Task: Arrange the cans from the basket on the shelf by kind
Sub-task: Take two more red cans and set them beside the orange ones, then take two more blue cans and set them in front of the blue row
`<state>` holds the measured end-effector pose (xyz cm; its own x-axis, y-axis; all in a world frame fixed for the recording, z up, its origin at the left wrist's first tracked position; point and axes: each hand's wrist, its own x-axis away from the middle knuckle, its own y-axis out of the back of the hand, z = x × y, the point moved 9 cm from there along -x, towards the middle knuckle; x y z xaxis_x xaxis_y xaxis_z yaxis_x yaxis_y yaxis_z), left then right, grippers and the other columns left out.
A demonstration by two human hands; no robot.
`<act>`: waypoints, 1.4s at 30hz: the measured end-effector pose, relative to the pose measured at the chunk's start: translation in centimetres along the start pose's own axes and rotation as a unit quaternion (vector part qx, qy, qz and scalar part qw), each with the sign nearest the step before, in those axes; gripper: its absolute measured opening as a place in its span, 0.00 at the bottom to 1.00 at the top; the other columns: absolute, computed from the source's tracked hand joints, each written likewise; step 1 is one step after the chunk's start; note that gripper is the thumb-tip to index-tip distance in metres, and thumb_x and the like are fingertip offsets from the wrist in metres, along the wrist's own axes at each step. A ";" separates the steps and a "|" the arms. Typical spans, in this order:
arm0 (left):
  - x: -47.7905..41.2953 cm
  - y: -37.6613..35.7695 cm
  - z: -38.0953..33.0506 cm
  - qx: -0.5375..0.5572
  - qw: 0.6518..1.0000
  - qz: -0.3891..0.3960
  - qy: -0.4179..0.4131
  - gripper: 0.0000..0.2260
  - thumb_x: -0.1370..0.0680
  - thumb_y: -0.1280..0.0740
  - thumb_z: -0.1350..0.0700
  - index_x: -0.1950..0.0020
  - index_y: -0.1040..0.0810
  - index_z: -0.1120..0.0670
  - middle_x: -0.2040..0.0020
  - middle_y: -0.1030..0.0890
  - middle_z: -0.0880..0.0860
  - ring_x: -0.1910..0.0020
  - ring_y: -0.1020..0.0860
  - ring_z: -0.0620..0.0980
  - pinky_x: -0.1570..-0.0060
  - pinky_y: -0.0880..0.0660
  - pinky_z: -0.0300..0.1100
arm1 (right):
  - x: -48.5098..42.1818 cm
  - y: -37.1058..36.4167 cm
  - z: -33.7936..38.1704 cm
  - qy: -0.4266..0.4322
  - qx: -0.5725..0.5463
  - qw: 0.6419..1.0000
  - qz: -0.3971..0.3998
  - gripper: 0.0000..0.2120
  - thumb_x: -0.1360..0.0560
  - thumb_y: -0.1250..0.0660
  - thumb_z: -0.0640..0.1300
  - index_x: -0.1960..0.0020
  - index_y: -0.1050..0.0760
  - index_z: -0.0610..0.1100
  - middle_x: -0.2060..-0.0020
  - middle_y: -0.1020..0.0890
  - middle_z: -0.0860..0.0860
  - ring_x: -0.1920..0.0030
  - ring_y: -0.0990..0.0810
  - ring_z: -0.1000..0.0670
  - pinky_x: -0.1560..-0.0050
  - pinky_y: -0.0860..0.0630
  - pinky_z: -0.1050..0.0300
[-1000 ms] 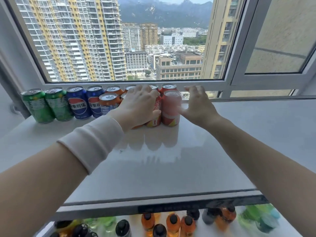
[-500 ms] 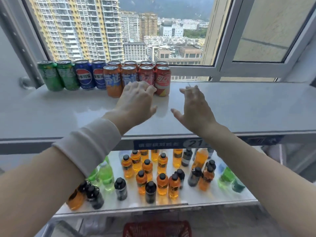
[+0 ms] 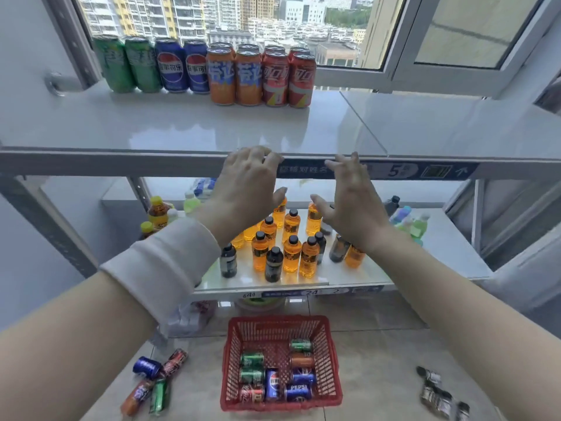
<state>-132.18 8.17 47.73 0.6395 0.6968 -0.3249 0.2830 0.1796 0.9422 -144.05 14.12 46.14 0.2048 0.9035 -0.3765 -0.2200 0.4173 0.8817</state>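
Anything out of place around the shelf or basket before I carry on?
Yes. Four loose cans lie on their sides on the floor left of the red basket, outside it. Small dark bottles lie scattered on the floor at right. The shelved cans on the top shelf stand upright, grouped by colour.

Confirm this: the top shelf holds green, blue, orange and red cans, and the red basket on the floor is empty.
Not empty: the head view shows the red basket holding several cans lying on their sides. The top shelf is as you said.
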 end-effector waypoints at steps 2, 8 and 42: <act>2.1 -0.5 -0.3 0.008 1.000 0.004 0.010 0.24 0.23 0.37 0.48 0.30 0.34 0.56 0.33 0.30 0.57 0.34 0.33 0.57 0.32 0.41 0.50 | 2.0 -0.5 0.2 0.004 -0.008 1.000 0.005 0.28 0.24 0.35 0.48 0.29 0.39 0.37 0.29 0.36 0.40 0.25 0.48 0.41 0.26 0.52 0.52; 9.8 -5.1 -2.2 0.015 0.996 0.057 0.063 0.22 0.23 0.38 0.48 0.31 0.34 0.55 0.33 0.31 0.56 0.33 0.34 0.57 0.34 0.39 0.49 | 9.6 -3.2 -1.0 0.008 -0.044 0.998 0.046 0.27 0.25 0.34 0.46 0.31 0.36 0.35 0.32 0.34 0.39 0.27 0.42 0.41 0.26 0.49 0.50; 29.2 -45.6 -2.0 0.147 0.840 0.479 0.208 0.21 0.22 0.39 0.48 0.32 0.34 0.54 0.35 0.28 0.53 0.36 0.31 0.54 0.38 0.35 0.46 | 31.6 -38.0 -19.5 -0.238 -0.068 0.846 0.471 0.30 0.25 0.35 0.52 0.28 0.39 0.42 0.29 0.35 0.46 0.25 0.46 0.46 0.29 0.43 0.54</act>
<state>-127.88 21.71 -4.58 0.3864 0.6171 0.6855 -0.0158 -0.7387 0.6739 -147.77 28.72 -4.80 0.2305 0.7131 0.6621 -0.6015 -0.4305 0.6730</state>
